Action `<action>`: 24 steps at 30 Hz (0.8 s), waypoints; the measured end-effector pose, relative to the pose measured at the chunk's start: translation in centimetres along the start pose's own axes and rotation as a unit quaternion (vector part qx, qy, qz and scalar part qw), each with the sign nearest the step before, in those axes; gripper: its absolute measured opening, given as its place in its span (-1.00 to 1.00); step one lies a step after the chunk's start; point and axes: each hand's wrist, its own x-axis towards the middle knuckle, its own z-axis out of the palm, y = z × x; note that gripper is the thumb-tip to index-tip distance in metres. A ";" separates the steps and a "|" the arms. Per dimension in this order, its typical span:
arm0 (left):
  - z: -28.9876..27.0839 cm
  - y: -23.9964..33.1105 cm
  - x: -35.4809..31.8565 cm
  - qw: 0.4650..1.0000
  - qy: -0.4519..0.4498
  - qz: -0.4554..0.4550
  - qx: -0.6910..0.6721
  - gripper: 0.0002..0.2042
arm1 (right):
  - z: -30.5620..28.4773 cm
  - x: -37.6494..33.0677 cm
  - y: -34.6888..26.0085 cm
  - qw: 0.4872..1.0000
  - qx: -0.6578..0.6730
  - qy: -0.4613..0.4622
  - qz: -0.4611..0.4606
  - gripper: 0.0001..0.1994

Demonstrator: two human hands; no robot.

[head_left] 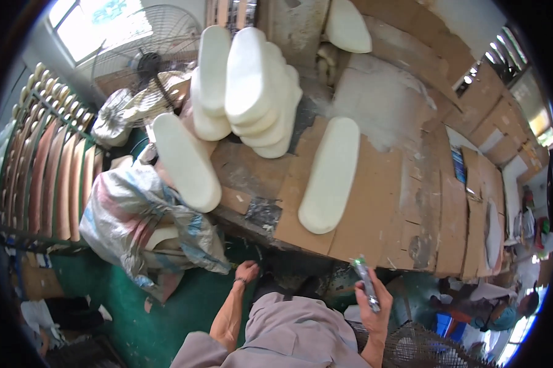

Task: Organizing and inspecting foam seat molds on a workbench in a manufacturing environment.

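Observation:
My right hand (374, 306) is closed around a slim silver-grey tool with a green tip (366, 283), held up just off the table's front edge; its exact kind I cannot make out. Low beside the table front, my left hand (247, 271) has its fingers curled, and whatever may be in it is hidden. A long white foam pad (330, 178) with rounded ends lies alone on the cardboard-covered table (380, 208). Another white pad (187, 165) lies at the table's left edge. Further back, several similar pads rise in a stack (249, 80).
A woven plastic sack (141, 214) bulges against the table's left side. Beyond it stands a rack of curved slats (49, 172). A large caged fan (147, 61) is at the back left, another fan grille (417, 346) at lower right. Other people show at both lower sides.

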 end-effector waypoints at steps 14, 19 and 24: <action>21.6 16.0 6.9 0.978 -0.103 0.181 -0.019 -0.45 | 2.0 -4.1 -0.3 0.992 0.028 0.062 0.107 -0.52; 25.9 14.8 6.4 0.974 -0.063 0.126 -0.176 -0.50 | -0.7 -5.3 0.1 0.995 -0.001 0.079 0.063 -0.53; 23.0 12.6 7.8 0.967 -0.081 0.103 -0.216 -0.73 | -4.0 -6.5 1.5 0.997 -0.026 0.063 0.020 -0.54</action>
